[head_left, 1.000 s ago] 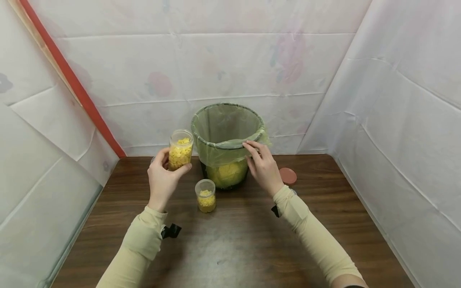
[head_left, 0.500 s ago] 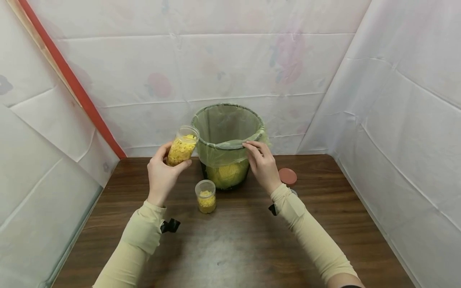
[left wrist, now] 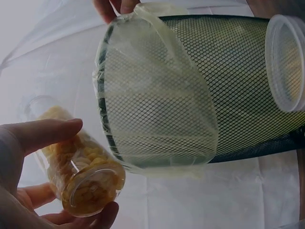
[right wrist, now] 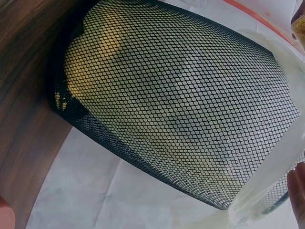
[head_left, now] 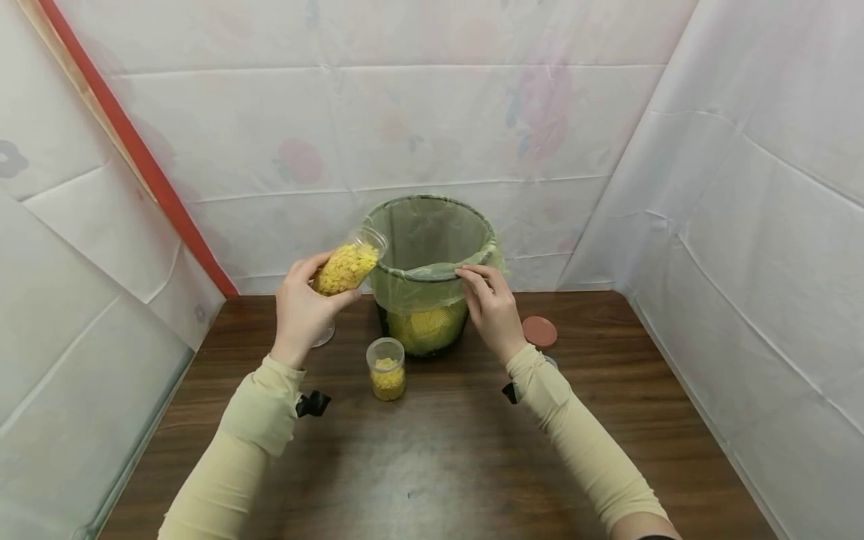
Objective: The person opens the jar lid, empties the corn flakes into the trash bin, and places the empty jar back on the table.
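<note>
My left hand [head_left: 302, 306] grips a clear plastic jar [head_left: 349, 265] of yellow flakes, tilted with its open mouth toward the rim of a black mesh bin [head_left: 428, 255]. The bin has a thin green liner and yellow flakes at its bottom. In the left wrist view the jar [left wrist: 81, 169] lies across my fingers beside the bin [left wrist: 228, 86]. My right hand [head_left: 491, 306] holds the bin's near rim and liner; in the right wrist view only the mesh wall [right wrist: 176, 105] fills the frame. A smaller open jar [head_left: 387, 368] of flakes stands on the table in front of the bin.
The brown wooden table [head_left: 439, 457] is enclosed by white sheeting on three sides, with a red strip [head_left: 135, 150] at the left. A reddish lid [head_left: 540, 331] lies right of the bin. A clear lid [head_left: 322, 334] lies on the table behind my left hand.
My left hand has lifted the jar and tipped it from upright toward the bin's rim. The right hand has stayed on the rim.
</note>
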Demonstrator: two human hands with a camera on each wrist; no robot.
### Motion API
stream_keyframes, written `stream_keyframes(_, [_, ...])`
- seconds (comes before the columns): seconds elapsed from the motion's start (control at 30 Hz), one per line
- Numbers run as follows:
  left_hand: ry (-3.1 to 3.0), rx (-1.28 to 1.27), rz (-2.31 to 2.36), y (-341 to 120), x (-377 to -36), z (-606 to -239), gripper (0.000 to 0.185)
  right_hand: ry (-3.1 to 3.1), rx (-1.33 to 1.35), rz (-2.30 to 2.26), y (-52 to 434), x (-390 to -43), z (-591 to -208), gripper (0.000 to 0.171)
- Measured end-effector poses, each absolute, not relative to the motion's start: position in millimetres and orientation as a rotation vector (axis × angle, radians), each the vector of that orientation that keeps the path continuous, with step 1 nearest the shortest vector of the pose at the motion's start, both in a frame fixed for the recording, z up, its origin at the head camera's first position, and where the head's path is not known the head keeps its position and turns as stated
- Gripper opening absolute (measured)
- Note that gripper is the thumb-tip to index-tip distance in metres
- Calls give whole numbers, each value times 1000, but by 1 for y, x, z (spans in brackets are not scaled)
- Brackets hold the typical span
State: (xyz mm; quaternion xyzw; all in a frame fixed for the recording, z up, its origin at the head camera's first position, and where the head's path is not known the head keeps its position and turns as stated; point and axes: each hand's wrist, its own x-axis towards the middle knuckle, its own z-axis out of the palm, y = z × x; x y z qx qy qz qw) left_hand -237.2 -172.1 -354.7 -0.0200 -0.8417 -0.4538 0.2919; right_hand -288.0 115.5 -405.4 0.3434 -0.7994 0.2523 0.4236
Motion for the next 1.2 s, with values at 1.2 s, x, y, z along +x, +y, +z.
stream_keyframes(1.2, [-2301, -45, -1163, -168, -247, -327, 55, -1971, 857, 511, 118, -289, -410, 33])
